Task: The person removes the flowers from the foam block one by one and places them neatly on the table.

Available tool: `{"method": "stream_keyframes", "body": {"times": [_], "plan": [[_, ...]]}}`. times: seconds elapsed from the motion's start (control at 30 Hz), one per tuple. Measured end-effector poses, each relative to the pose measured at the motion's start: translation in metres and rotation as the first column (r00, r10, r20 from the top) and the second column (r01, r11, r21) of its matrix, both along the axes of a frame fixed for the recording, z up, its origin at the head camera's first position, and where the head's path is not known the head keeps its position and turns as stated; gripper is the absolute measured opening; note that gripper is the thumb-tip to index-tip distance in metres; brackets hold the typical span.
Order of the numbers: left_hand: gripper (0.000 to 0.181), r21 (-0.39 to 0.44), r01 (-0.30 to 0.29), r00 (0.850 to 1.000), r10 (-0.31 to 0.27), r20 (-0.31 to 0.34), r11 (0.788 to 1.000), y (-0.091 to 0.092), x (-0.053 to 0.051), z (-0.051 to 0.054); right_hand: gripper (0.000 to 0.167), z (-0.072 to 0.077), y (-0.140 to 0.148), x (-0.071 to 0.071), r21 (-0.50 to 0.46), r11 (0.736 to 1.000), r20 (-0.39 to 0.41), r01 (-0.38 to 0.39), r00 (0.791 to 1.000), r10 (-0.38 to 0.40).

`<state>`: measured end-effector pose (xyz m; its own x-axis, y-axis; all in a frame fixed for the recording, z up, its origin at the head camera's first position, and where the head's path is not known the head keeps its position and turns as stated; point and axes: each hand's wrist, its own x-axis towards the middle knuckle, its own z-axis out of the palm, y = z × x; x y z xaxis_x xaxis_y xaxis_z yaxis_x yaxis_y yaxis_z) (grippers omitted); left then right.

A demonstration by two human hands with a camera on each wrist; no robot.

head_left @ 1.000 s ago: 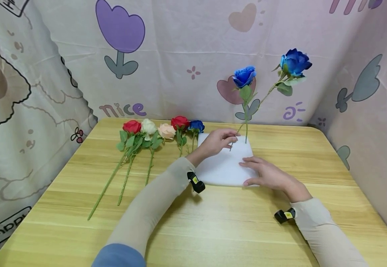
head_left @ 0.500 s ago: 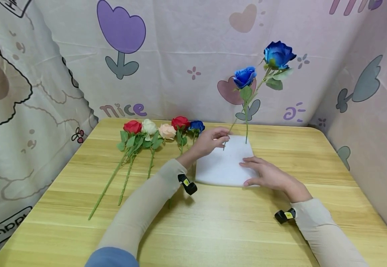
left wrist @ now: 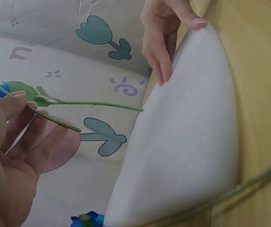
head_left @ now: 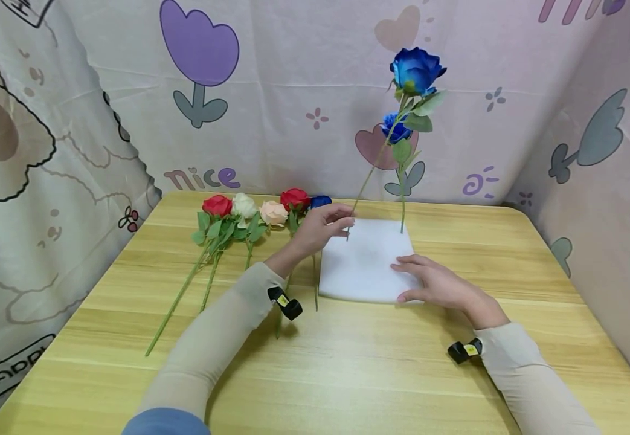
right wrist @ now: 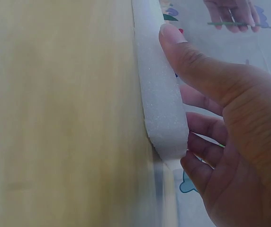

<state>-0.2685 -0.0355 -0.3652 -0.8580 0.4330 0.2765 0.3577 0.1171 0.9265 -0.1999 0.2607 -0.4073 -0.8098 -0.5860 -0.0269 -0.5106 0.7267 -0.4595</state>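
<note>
A long-stemmed blue rose (head_left: pixel 417 71) stands nearly upright in my left hand (head_left: pixel 320 228), which pinches its stem close to the bottom end between thumb and fingers. The stem's end (left wrist: pixel 64 125) hangs free above the foam's back left area. A white foam slab (head_left: pixel 366 266) lies flat on the table. Its back right corner holds a second blue rose (head_left: pixel 401 193), stuck in upright and partly hidden behind the held one. My right hand (head_left: pixel 440 284) rests on the slab's front right edge, thumb (right wrist: pixel 173 34) on the foam and fingers loosely spread.
Left of the slab lie a red rose (head_left: pixel 217 206), a white rose (head_left: pixel 244 206), a peach rose (head_left: pixel 273 212), another red rose (head_left: pixel 295 199) and a blue rose (head_left: pixel 321 201). My left forearm covers some stems. A printed cloth (head_left: pixel 293 72) hangs behind the table.
My left hand has moved left over the foam with the held rose. The stem has tipped from leaning right to more upright, its bloom now overlapping the standing rose. My right hand stayed put.
</note>
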Motion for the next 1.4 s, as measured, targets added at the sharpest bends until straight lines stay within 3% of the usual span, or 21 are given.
{"method": "stream_keyframes", "body": {"times": [0.4, 0.67, 1.0, 1.4], "plan": [[0.020, 0.020, -0.036, 0.999, 0.037, -0.026, 0.999, -0.040, 0.012, 0.007, 0.078, 0.001, 0.000, 0.000, -0.002, 1.000, 0.009, 0.000, 1.000, 0.000], [0.022, -0.021, -0.093, 0.994, 0.092, -0.065, 0.995, -0.067, 0.020, 0.010, 0.078, -0.002, 0.001, -0.001, -0.016, 1.000, -0.012, -0.008, 1.000, 0.008], [0.020, -0.108, -0.208, 0.972, 0.193, -0.134, 0.972, -0.109, 0.031, 0.010, 0.078, -0.002, 0.001, -0.001, -0.010, 1.000, 0.001, -0.005, 1.000, 0.005], [0.027, -0.203, -0.266, 0.959, 0.237, -0.158, 0.942, -0.148, 0.050, 0.013, 0.077, -0.003, 0.001, -0.001, -0.010, 1.000, -0.031, -0.004, 1.000, 0.004]]}}
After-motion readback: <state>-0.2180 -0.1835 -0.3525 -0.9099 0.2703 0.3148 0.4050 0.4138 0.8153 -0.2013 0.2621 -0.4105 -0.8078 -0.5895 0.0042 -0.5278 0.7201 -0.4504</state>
